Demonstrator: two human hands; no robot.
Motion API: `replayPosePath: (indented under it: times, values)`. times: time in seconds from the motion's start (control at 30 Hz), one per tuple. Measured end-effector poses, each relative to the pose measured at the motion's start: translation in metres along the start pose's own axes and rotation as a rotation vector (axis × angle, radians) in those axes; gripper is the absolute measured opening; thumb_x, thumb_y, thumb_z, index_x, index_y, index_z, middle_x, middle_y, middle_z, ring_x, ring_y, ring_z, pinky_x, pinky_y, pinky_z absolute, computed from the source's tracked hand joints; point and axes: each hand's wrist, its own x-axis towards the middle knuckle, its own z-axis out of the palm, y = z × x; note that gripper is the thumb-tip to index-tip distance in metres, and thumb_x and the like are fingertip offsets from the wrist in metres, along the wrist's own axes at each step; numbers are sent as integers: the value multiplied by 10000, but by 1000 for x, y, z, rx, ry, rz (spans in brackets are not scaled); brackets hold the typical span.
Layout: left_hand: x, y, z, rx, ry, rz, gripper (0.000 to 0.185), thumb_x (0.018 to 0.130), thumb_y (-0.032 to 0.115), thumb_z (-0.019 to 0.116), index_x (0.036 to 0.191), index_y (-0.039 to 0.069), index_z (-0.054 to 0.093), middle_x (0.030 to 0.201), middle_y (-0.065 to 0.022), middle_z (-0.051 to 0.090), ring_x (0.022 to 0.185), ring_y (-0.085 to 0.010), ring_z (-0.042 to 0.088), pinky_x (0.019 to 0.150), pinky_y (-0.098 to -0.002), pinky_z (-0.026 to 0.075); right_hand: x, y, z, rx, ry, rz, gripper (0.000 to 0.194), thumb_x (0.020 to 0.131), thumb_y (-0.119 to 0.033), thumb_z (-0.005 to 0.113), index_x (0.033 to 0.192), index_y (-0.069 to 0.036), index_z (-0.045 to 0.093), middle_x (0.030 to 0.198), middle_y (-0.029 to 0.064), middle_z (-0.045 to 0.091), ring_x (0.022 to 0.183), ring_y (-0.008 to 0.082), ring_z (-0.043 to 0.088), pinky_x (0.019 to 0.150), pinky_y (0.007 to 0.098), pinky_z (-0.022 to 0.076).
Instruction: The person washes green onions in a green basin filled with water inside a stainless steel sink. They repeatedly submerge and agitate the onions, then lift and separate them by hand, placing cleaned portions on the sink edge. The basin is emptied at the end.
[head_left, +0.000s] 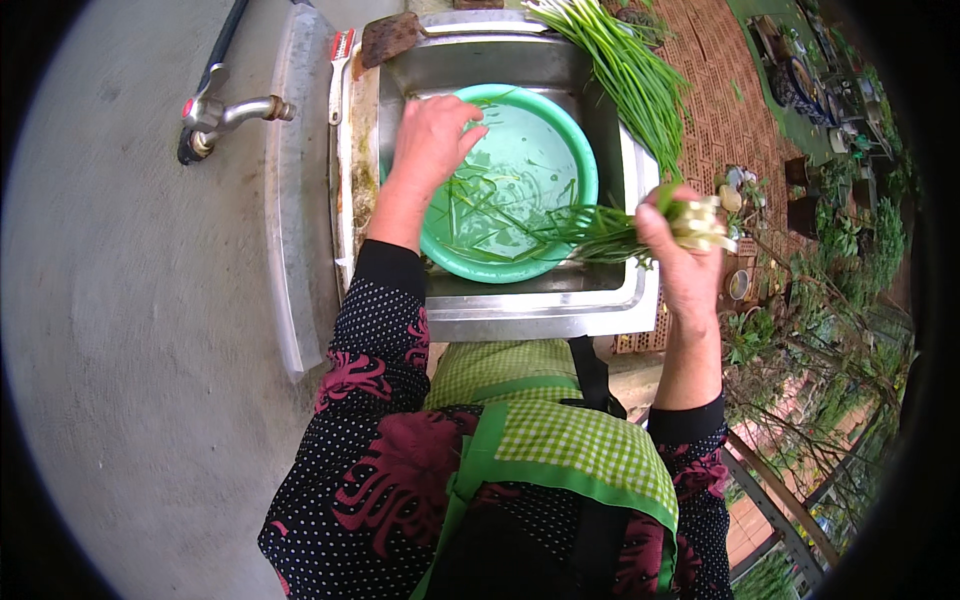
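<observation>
My right hand (679, 240) grips a bunch of leafy greens with pale stem ends (600, 232); the green ends trail left over the rim of a green plastic basin. The basin (586, 165) sits inside a stainless steel sink and holds water with loose green leaves (480, 210) floating in it. Above the basin's left side is my left hand (439, 139), fingers bent and apart, with nothing seen in it. A large bunch of green onions (630, 82) lies across the sink's far right corner, white ends pointing away.
A metal tap (240, 116) juts from the wall at left. On the sink's left ledge lies a brush with a white handle (338, 82), near a rusty flat metal blade (391, 39). The sink's front rim (525, 304) is close to my body. Potted plants (802, 214) stand beyond, at right.
</observation>
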Motion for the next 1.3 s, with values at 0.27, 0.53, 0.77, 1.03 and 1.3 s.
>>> replayPosePath:
  times: [0.27,0.53,0.77,1.03,1.3]
  values:
    - [-109,-13,161,8,-708,-201,226,819,97,505,934,128,697,980,-93,661,987,-244,611,863,-424,459,1,-34,-20,147,160,-359,120,944,-162,507,922,-46,493,748,73,528,703,180,526,674,347,480]
    - [-110,-29,146,-20,-945,-470,174,803,230,567,884,153,700,983,-79,660,946,-279,614,841,-404,456,-3,-39,-24,230,156,-354,155,950,-191,494,893,-57,442,686,59,455,653,187,485,740,380,460]
    - [-44,-21,49,-403,-417,-504,151,803,167,672,897,48,662,919,-64,628,855,-200,583,771,-310,466,1,-7,-15,356,139,-142,94,929,-136,542,950,-49,511,715,33,514,655,144,505,665,314,467]
    - [2,45,-36,-891,-190,-506,218,865,141,622,1022,-10,613,834,-3,611,739,-70,535,664,-220,431,0,12,16,252,13,51,161,923,-206,563,953,-47,561,709,23,549,659,126,529,649,273,450]
    - [-12,97,-45,-759,-92,-29,168,822,27,632,987,26,665,799,-27,618,731,-137,552,672,-266,443,16,48,33,568,-90,456,359,929,-311,540,1128,-14,566,981,102,655,723,109,572,690,250,482]
